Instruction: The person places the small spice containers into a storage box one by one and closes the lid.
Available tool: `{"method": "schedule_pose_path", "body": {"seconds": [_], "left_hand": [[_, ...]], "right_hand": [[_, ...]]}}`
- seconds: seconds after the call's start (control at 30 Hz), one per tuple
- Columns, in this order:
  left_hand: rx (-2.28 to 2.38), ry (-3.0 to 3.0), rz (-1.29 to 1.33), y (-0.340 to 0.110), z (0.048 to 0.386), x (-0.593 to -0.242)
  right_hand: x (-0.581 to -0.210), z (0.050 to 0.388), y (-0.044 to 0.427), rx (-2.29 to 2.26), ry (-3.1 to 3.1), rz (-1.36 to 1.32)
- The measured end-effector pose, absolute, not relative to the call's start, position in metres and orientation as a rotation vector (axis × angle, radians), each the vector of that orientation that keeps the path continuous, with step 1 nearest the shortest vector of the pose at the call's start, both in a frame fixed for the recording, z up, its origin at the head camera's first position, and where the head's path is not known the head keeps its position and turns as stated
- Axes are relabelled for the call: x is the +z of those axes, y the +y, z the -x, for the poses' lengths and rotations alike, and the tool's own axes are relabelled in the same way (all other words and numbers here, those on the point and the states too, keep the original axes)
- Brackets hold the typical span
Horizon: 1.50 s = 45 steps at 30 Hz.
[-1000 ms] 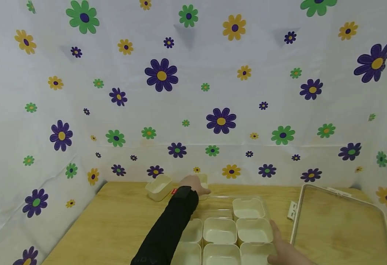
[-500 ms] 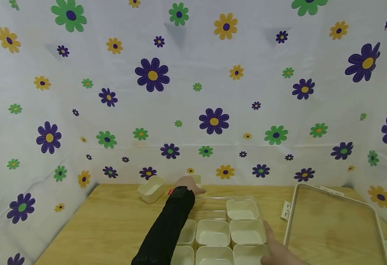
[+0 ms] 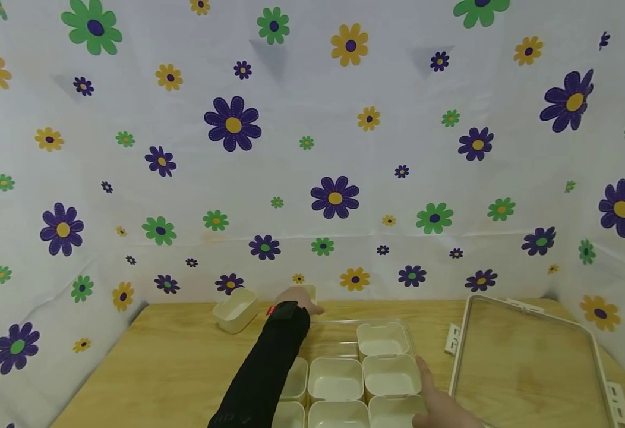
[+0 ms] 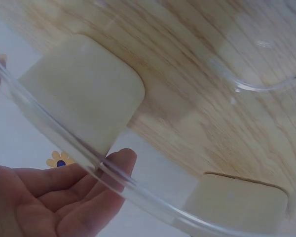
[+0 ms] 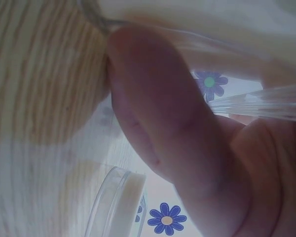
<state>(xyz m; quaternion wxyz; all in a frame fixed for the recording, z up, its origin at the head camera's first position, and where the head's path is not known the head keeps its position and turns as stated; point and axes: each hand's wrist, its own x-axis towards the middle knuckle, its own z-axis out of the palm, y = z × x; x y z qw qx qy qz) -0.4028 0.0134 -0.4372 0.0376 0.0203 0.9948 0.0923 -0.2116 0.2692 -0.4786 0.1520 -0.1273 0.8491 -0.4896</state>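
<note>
My left hand [image 3: 294,297] reaches to the back of the table and holds a small cream plastic container [image 3: 311,292] by the wall. In the left wrist view, its fingers [image 4: 101,192] lie at one side of that container [image 4: 84,94], the thumb at the far side; the tray's clear rim crosses in front. At the near right, my right hand [image 3: 438,398] grips the side of a clear plastic tray [image 3: 410,339]. A large finger [image 5: 163,108] fills the right wrist view against the clear wall. Several cream containers [image 3: 335,380] stand in rows in the tray.
Another cream container [image 3: 236,310] sits tilted at the back left of the wooden table [image 3: 147,368]. To the right lies a clear lid [image 3: 526,362] with a cream frame and side clips. A flower-print cloth [image 3: 286,148] hangs behind the table.
The head view has turned slightly to the right, so everything shifts left in it. Both hands keep their places on the container and the tray.
</note>
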Motion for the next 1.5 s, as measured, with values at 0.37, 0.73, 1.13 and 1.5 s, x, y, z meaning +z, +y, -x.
{"method": "schedule_pose_path", "body": {"seconds": [0.37, 0.73, 1.13, 1.5], "left_hand": [[0.272, 3.068, -0.059, 0.01, 0.405, -0.44], [0.292, 3.054, -0.083, 0.008, 0.39, -0.423], [0.331, 3.089, -0.143, -0.006, 0.41, -0.443], [0.324, 3.103, -0.421, -0.007, 0.393, -0.42]], "right_hand": [[-0.475, 0.209, 0.266, -1.393, 2.46, 0.331], [-0.472, 0.206, 0.264, -1.358, 2.482, 0.301], [-0.474, 0.208, 0.265, -1.359, 2.45, 0.339], [-0.476, 0.207, 0.265, -1.254, 2.577, 0.395]]}}
